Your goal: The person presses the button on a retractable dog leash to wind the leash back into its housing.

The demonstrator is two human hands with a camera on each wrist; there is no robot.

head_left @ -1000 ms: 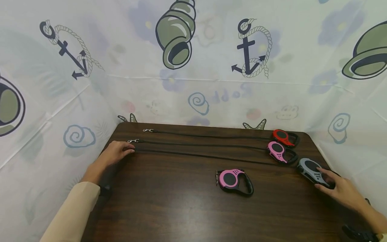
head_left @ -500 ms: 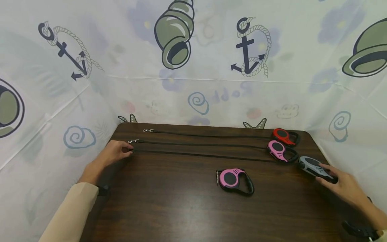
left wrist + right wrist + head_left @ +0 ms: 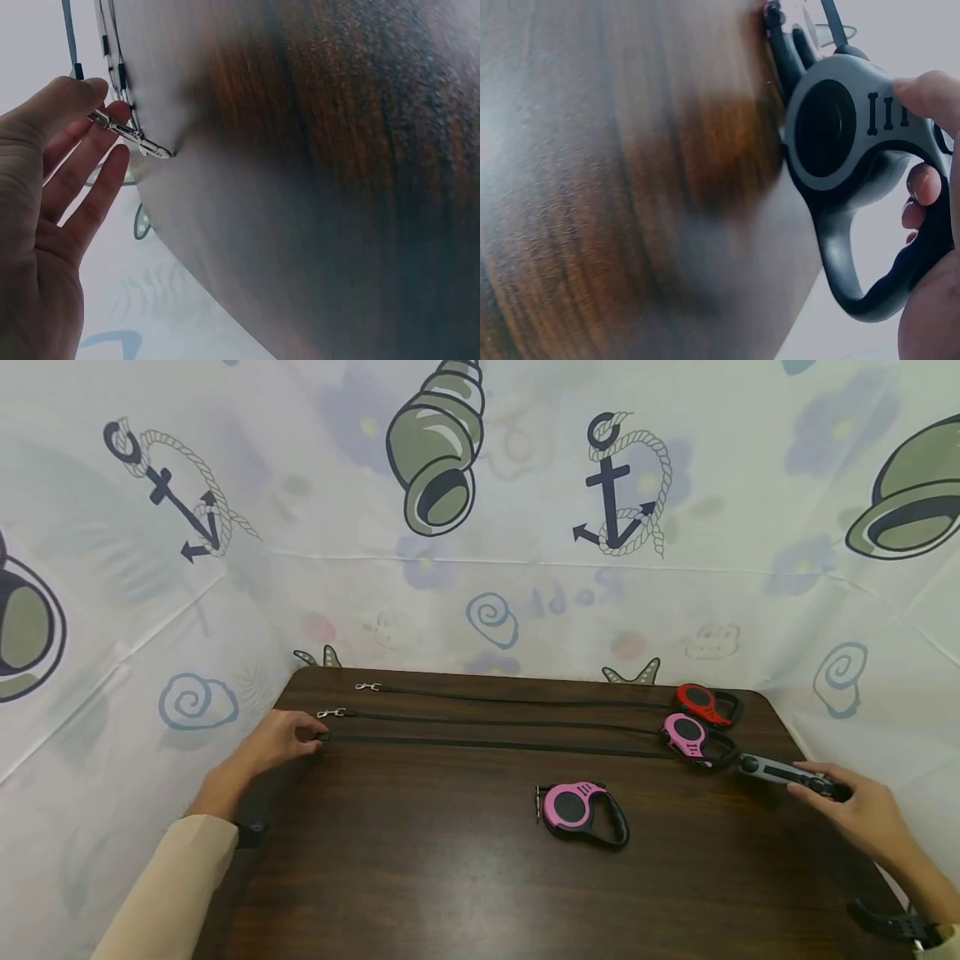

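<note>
My right hand (image 3: 862,806) grips a grey retractable dog leash (image 3: 870,124) by its body and black handle, tilted on edge at the table's right side. From it a dark leash strap (image 3: 495,745) runs left across the table to my left hand (image 3: 273,747). There, the thumb and fingers pinch the strap's end at its silver snap hook (image 3: 131,133), seen in the left wrist view. Behind this strap lie a pink retractable leash (image 3: 686,732) and a red one (image 3: 701,702), their straps stretched leftward to metal clips (image 3: 330,713).
Nearer the table's middle lies another pink retractable leash (image 3: 570,806), its strap wound in. The dark wooden table (image 3: 420,877) meets a patterned white cloth (image 3: 525,510) at the back and sides.
My right hand has turned the grey leash from face-up onto its edge. The held strap has shifted slightly and lies straighter. My left hand has moved slightly left with its end.
</note>
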